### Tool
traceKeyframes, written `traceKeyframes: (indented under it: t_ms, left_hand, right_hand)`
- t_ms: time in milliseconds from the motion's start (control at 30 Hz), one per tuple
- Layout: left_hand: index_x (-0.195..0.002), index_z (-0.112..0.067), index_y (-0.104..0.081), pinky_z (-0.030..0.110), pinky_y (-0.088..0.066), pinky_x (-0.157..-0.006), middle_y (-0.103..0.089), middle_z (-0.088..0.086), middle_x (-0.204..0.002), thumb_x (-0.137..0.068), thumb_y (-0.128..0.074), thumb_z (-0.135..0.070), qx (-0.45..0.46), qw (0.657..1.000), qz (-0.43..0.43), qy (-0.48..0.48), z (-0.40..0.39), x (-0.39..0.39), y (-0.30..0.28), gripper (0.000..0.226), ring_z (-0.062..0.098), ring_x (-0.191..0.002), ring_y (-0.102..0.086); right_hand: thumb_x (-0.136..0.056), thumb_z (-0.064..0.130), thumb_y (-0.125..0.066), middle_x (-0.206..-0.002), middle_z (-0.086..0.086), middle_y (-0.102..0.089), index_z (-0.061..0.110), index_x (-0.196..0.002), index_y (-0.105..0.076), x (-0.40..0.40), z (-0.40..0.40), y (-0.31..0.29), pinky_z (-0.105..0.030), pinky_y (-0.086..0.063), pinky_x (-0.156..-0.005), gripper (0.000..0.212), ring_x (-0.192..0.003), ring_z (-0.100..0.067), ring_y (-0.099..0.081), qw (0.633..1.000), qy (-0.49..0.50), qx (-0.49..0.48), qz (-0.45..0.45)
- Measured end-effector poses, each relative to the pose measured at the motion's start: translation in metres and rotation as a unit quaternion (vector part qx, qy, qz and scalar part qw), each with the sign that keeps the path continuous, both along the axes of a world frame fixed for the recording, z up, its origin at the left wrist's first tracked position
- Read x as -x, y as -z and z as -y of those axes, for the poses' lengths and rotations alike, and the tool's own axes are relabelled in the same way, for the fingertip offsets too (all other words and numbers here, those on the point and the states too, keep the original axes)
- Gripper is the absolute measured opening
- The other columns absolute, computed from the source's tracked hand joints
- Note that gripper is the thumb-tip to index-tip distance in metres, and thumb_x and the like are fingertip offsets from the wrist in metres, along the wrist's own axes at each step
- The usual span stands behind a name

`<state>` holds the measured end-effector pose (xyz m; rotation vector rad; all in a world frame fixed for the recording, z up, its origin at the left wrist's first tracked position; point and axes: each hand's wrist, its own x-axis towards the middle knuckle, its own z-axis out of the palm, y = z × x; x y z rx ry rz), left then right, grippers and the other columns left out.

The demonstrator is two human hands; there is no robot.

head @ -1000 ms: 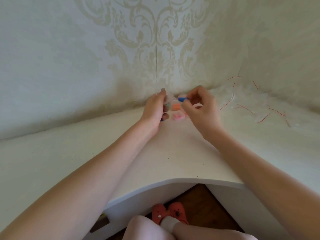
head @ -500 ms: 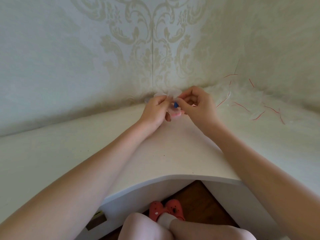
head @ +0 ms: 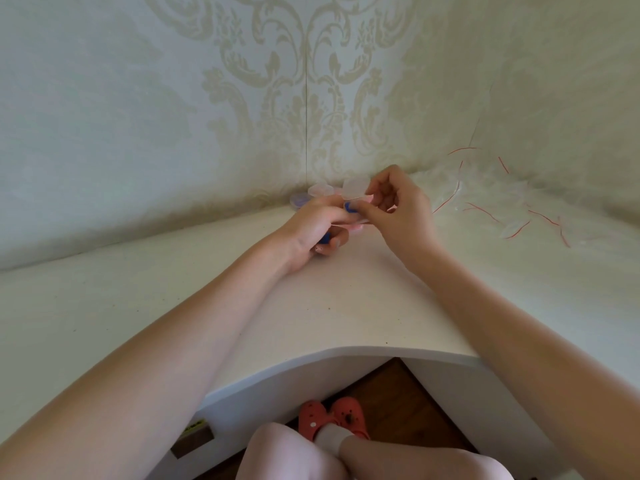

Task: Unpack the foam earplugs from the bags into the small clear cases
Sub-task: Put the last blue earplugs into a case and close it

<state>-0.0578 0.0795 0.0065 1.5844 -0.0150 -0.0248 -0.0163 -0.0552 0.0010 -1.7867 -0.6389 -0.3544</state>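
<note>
Beside the right hand (head: 398, 209), empty bags (head: 502, 206) lie heaped.

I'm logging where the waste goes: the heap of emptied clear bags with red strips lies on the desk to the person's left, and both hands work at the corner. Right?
Not quite. In the head view the heap of emptied clear bags with red strips lies on the desk to the person's right, not left. The left hand and right hand do work at the corner.
</note>
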Motion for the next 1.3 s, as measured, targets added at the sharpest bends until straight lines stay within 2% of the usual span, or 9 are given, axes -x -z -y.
traceKeyframes:
  t_ms: [133, 267, 400, 567, 733, 933, 1067, 1167, 1300]
  left_hand:
    - [-0.097, -0.011, -0.06, 0.015, -0.011, -0.034, -0.064, 0.005, -0.083, -0.093, -0.04, 0.003, 0.035, 0.999, -0.007, -0.035, 0.001, -0.002, 0.0, 0.025, 0.0, -0.034, -0.044]
    - [-0.084, -0.009, -0.05, 0.013, -0.013, -0.026, -0.052, -0.004, -0.061, -0.094, -0.04, -0.003, 0.196, 0.976, -0.054, -0.074, -0.006, -0.011, 0.001, 0.016, 0.002, -0.031, -0.036]
    - [-0.076, -0.013, -0.04, 0.015, -0.017, -0.023, -0.042, 0.002, -0.065, -0.093, -0.037, -0.005, 0.321, 0.938, -0.095, -0.091, -0.014, -0.018, 0.005, 0.019, 0.004, -0.031, -0.033]
    - [-0.074, -0.011, -0.042, 0.015, -0.023, -0.028, -0.05, 0.003, -0.052, -0.094, -0.035, -0.002, 0.389, 0.908, -0.105, -0.113, -0.011, -0.017, 0.003, 0.022, 0.008, -0.042, -0.037]
    - [-0.078, -0.008, -0.046, 0.01, -0.028, -0.032, -0.044, 0.002, -0.044, -0.095, -0.027, -0.003, 0.404, 0.902, -0.12, -0.095, -0.009, -0.018, 0.002, 0.026, 0.01, -0.028, -0.037]
    - [-0.072, -0.003, -0.053, 0.014, -0.029, -0.03, -0.06, 0.005, -0.051, -0.095, -0.027, -0.004, 0.394, 0.907, -0.122, -0.084, -0.01, -0.018, 0.004, 0.035, 0.008, -0.03, -0.04]
    - [-0.076, -0.006, -0.047, 0.018, -0.035, -0.048, -0.054, 0.005, -0.056, -0.092, -0.031, -0.002, 0.365, 0.919, -0.119, -0.095, -0.013, -0.024, 0.012, 0.022, 0.014, -0.038, -0.042]
    - [-0.09, -0.006, -0.044, 0.03, -0.049, -0.056, -0.051, 0.012, -0.072, -0.09, -0.033, 0.0, 0.333, 0.931, -0.101, -0.109, -0.015, -0.024, 0.012, 0.012, 0.025, -0.056, -0.051]
    - [-0.095, 0.0, -0.045, 0.025, -0.051, -0.045, -0.059, 0.014, -0.073, -0.091, -0.031, 0.001, 0.296, 0.946, -0.071, -0.111, -0.015, -0.021, 0.009, 0.014, 0.027, -0.057, -0.061]
  right_hand:
    - [-0.081, 0.008, -0.069, -0.07, 0.002, -0.049, 0.022, -0.074, -0.048, -0.003, 0.0, 0.0, -0.021, -0.039, -0.055, 0.027, -0.06, -0.009, -0.042, 0.999, 0.022, -0.019, -0.031]
    - [-0.085, 0.015, -0.068, -0.076, 0.0, -0.053, 0.019, -0.082, -0.051, -0.004, -0.001, 0.0, -0.018, -0.041, -0.052, 0.018, -0.058, -0.012, -0.045, 0.998, 0.011, -0.03, -0.056]
    - [-0.078, 0.013, -0.074, -0.073, 0.012, -0.059, 0.01, -0.086, -0.061, 0.004, -0.006, 0.002, -0.01, -0.038, -0.056, 0.015, -0.06, -0.007, -0.046, 0.999, -0.023, 0.029, -0.012]
    - [-0.075, 0.044, -0.061, -0.088, 0.002, -0.064, 0.034, -0.079, -0.06, 0.003, -0.009, 0.007, -0.02, -0.038, -0.061, 0.01, -0.067, -0.008, -0.05, 0.99, -0.018, 0.095, 0.103]
    - [-0.076, 0.036, -0.062, -0.096, 0.001, -0.055, 0.021, -0.097, -0.072, 0.007, -0.014, 0.009, -0.033, -0.048, -0.071, 0.028, -0.084, -0.018, -0.055, 0.953, -0.008, 0.172, 0.251]
    - [-0.081, 0.041, -0.052, -0.102, -0.002, -0.061, 0.023, -0.092, -0.073, 0.007, -0.017, 0.011, -0.031, -0.03, -0.067, 0.03, -0.093, -0.016, -0.038, 0.89, 0.035, 0.296, 0.346]
    - [-0.074, 0.027, -0.073, -0.104, 0.0, -0.058, 0.011, -0.084, -0.065, 0.007, -0.014, 0.009, -0.023, -0.025, -0.064, 0.02, -0.098, -0.022, -0.043, 0.925, 0.011, 0.268, 0.27]
    - [-0.071, 0.02, -0.077, -0.091, 0.008, -0.054, 0.009, -0.084, -0.062, 0.008, -0.013, 0.007, -0.001, -0.02, -0.069, 0.023, -0.095, -0.021, -0.044, 0.939, -0.01, 0.255, 0.229]
    - [-0.074, 0.013, -0.074, -0.076, 0.008, -0.06, 0.016, -0.083, -0.059, 0.011, -0.016, 0.005, -0.021, -0.036, -0.072, 0.018, -0.089, -0.018, -0.049, 0.973, -0.014, 0.169, 0.157]
